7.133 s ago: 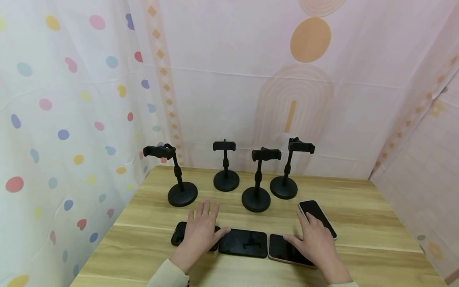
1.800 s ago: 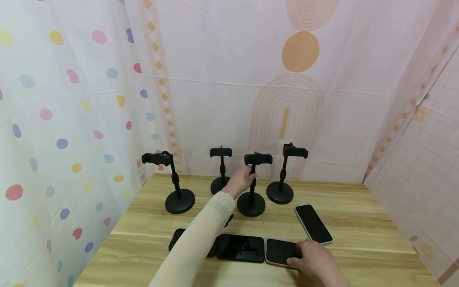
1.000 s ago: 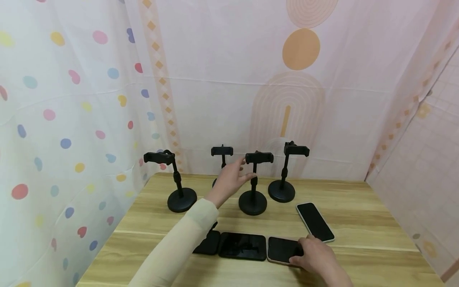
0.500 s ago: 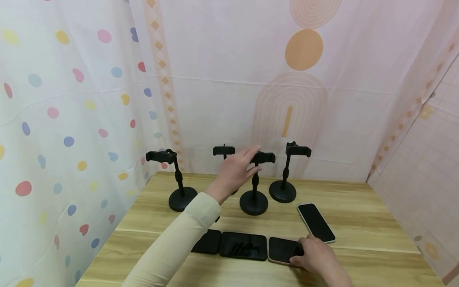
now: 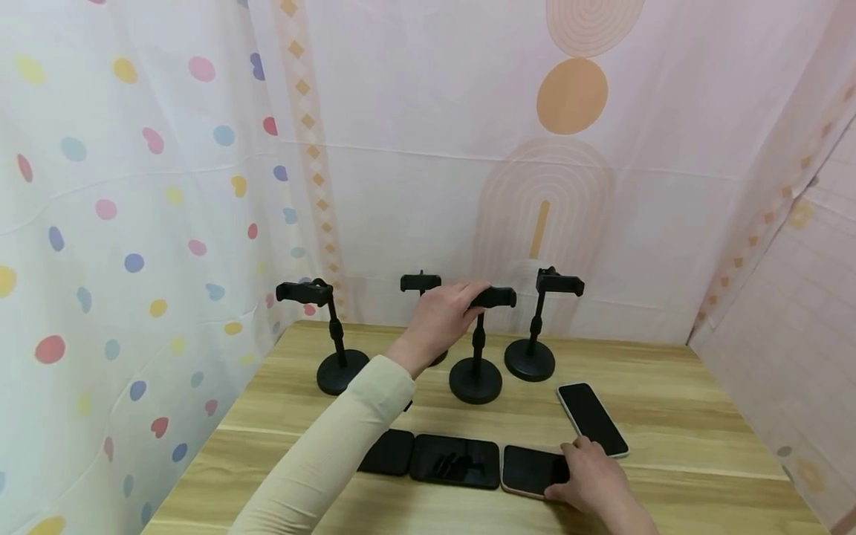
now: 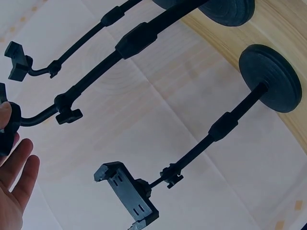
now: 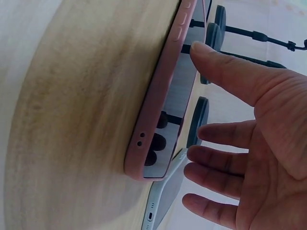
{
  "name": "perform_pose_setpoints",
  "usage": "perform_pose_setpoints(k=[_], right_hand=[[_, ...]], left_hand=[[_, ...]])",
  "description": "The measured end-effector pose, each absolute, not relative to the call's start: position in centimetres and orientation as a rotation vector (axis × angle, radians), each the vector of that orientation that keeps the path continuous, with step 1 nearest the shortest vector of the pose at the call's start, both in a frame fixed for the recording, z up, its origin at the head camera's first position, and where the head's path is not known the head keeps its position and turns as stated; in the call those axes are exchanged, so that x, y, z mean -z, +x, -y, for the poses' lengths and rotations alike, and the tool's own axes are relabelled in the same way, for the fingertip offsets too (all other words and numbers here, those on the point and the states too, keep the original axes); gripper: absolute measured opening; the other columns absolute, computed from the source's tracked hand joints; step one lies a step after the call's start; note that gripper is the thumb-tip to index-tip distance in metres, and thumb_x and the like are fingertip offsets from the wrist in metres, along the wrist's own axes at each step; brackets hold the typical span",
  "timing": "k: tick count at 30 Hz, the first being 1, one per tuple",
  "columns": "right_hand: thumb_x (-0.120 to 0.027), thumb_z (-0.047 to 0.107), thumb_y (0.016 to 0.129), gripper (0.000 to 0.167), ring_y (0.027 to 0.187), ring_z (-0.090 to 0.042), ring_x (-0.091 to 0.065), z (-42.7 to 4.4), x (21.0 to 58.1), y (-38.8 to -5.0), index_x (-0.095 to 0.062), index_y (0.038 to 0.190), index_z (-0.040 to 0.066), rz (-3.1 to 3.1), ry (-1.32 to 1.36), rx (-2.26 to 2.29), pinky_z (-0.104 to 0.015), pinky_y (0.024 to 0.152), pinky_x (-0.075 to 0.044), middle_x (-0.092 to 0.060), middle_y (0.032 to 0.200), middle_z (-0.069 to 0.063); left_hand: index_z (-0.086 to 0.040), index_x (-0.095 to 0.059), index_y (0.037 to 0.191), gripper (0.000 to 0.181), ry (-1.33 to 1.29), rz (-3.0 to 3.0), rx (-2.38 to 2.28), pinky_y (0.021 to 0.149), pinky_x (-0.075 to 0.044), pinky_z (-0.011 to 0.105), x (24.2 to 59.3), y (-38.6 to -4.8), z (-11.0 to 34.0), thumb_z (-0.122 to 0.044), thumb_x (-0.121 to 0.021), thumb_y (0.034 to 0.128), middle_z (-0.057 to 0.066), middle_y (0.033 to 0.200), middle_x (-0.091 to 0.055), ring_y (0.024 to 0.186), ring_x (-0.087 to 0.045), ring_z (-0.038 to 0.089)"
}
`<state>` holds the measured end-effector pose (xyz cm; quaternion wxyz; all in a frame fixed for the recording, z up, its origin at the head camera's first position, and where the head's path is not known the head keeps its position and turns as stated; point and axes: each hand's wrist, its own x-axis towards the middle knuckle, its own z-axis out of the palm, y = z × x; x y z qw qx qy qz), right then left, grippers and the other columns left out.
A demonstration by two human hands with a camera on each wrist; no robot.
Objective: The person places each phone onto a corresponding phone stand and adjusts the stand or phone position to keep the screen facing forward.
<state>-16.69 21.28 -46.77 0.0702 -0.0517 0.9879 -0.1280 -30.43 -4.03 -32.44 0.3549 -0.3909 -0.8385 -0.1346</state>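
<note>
My left hand (image 5: 438, 319) holds the left end of the black clamp (image 5: 496, 297) on the front middle stand. In the left wrist view, the thumb of this hand (image 6: 10, 213) presses on the clamp (image 6: 14, 125), while other fingers spread beneath it. My right hand (image 5: 594, 479) lies at the right end of a pink-edged phone (image 5: 528, 470). Seen from the right wrist, that hand (image 7: 259, 139) has its thumb over the phone (image 7: 158, 96) and its fingers loosely extended; whether they touch it cannot be told.
Other black stands stand at the left (image 5: 342, 368), behind my left hand (image 5: 421, 282) and at the back right (image 5: 530, 360). A white-edged phone (image 5: 593, 418) lies slanted at the right. Two dark phones (image 5: 455, 461) (image 5: 391, 452) lie beside the pink-edged one, the leftmost partly under my sleeve.
My left hand has moved from lower on the front middle stand up to its clamp and has closed on the clamp's left end. My right hand has stayed by the pink-edged phone.
</note>
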Motion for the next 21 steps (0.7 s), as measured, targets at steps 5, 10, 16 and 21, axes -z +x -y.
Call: perform_pose_setpoints(k=[5,10,16,21], right_hand=[[-0.09,0.048,0.065,0.078,0.104,-0.037,-0.056,-21.4,47.0,-16.8,-0.065,0.117,-0.005,-2.965,-0.16,0.392,-0.056,0.083,-0.049,-0.059,0.113,-0.021],[-0.091,0.049,0.063,0.082,0.105,-0.038,-0.056,-21.5,47.3,-17.0,-0.064,0.118,-0.005,-2.943,-0.163,0.4,-0.057,0.085,-0.048,-0.059,0.113,-0.021],[-0.092,0.049,0.061,0.081,0.101,-0.037,-0.056,-21.5,47.9,-17.1,-0.064,0.116,-0.005,-2.932,-0.168,0.412,-0.057,0.085,-0.048,-0.059,0.11,-0.02],[-0.094,0.045,0.058,0.08,0.097,-0.035,-0.057,-21.6,48.4,-17.0,-0.064,0.114,-0.004,-2.962,-0.209,0.395,-0.055,0.082,-0.049,-0.058,0.107,-0.019]], left_hand=[[-0.01,-0.066,0.127,0.041,-1.016,2.187,0.347,0.084,-0.055,0.03,32.2,-30.4,4.1,-0.015,-0.077,0.0879,0.003,0.117,-0.071,0.1,-0.07,0.018],[-0.01,-0.065,0.128,0.042,-1.017,2.214,0.348,0.085,-0.054,0.03,32.0,-30.4,4.1,-0.011,-0.077,0.0874,0.004,0.118,-0.071,0.101,-0.069,0.018],[-0.01,-0.063,0.13,0.043,-1.006,2.254,0.34,0.086,-0.054,0.031,31.9,-30.3,4.0,-0.01,-0.076,0.0887,0.006,0.12,-0.07,0.103,-0.069,0.019],[-0.008,-0.064,0.129,0.045,-1.005,2.237,0.346,0.085,-0.055,0.03,32.0,-30.2,4.0,-0.005,-0.077,0.0862,0.006,0.119,-0.07,0.102,-0.069,0.019]])
